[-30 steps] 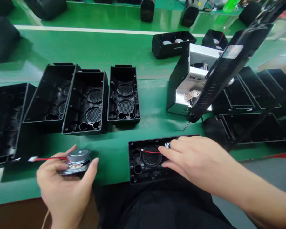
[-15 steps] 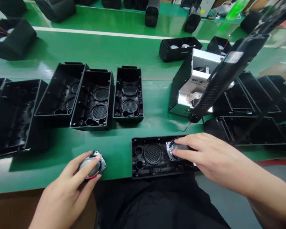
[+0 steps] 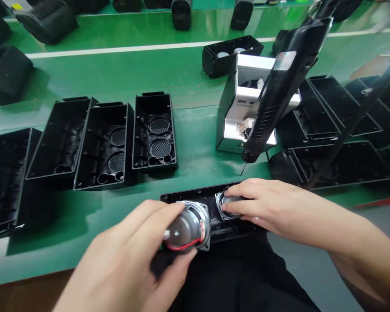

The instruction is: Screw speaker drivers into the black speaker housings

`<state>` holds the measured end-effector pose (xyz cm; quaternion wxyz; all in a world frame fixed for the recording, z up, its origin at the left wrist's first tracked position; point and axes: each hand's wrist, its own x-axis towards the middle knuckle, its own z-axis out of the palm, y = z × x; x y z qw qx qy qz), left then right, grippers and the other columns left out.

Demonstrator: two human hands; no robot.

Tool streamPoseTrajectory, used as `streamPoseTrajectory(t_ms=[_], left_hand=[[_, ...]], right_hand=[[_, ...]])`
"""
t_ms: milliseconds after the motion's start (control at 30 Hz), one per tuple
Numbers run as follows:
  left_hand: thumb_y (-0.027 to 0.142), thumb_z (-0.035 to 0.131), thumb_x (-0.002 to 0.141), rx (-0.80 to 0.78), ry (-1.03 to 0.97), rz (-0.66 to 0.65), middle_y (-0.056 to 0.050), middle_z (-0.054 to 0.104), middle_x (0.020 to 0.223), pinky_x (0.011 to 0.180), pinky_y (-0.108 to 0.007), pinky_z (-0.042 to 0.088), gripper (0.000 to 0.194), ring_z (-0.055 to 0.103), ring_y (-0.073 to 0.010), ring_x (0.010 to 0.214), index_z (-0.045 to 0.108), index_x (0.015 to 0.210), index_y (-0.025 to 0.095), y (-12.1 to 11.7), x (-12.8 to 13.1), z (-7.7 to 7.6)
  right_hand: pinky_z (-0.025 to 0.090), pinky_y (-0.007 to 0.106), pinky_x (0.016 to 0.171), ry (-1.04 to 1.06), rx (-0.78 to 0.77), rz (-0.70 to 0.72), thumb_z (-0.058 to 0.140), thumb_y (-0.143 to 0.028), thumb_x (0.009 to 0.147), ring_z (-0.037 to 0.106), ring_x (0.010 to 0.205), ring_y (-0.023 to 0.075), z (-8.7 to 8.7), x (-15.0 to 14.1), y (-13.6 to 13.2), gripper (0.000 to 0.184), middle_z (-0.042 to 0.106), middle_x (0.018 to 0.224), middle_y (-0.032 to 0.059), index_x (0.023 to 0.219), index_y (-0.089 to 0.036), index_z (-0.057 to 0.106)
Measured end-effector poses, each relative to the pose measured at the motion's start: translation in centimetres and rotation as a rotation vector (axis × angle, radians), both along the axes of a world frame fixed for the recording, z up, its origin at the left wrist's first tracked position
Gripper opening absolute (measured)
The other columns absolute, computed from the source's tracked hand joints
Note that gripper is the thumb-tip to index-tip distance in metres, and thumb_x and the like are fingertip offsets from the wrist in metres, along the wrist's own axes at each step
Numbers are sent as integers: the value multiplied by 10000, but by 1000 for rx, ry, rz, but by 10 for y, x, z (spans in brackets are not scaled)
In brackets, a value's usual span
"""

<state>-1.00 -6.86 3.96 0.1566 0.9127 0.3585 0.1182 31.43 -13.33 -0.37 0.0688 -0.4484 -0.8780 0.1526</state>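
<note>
My left hand grips a round metal speaker driver with a red wire, holding it above the left half of a black speaker housing. The driver hides that end of the housing, grille included. A second speaker driver sits in the right part of the same housing, and the fingers of my right hand are closed around its back. Just beyond the right hand hangs a black electric screwdriver, its thin bit pointing down without touching the housing.
Behind the screwdriver stands a silver and black screw feeder. Several open black housings stand at left, among them one with two grilles; more housings lie at right. A housing holding drivers rests on the green bench farther back.
My left hand has lifted its speaker driver off the bench and carried it right, over the housing. The right hand stays on its driver. The whole view has shifted somewhat.
</note>
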Motion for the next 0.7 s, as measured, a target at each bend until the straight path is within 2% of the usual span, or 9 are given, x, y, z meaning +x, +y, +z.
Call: streamPoseTrajectory(t_ms=[67,200,400,533,700], left_hand=[[287,614,971,55,62,-67,-33,739,1028,665,-364,610,245,741,-236,831,641,1212,257,1,22,-7],[245,700,892,131,182,-75,-40,698,938,611,-427,562,205,698,-270,759,654,1091,220,3,43,-19],[165,792,822,126,233,-143,-30,686,920,628,-411,564,293,691,-251,750,692,1096,194,8,53,-21],[172,849,784,88,331,-120,-1,661,828,597,-395,541,257,669,-239,676,723,1005,210,12,57,-21],[213,871,788,53,414,-114,-12,701,871,616,-406,552,302,703,-264,722,756,1067,230,17,60,-22]], right_hand=[[629,430,946,9,5,5,612,-111,1024,662,1227,287,-2,1,1,376,662,1404,71,1368,-264,634],[610,404,969,35,2,-14,680,-126,1004,658,1232,268,-4,1,3,382,671,1403,43,1357,-269,648],[611,393,940,46,-25,-26,675,-135,1016,672,1201,252,-2,1,4,362,680,1398,33,1351,-269,657],[620,404,953,49,-4,-36,633,-79,1004,676,1209,255,0,-1,3,384,690,1391,32,1345,-253,665],[629,417,923,59,-33,-42,629,-82,1006,688,1218,264,2,-1,4,386,705,1390,29,1341,-266,676]])
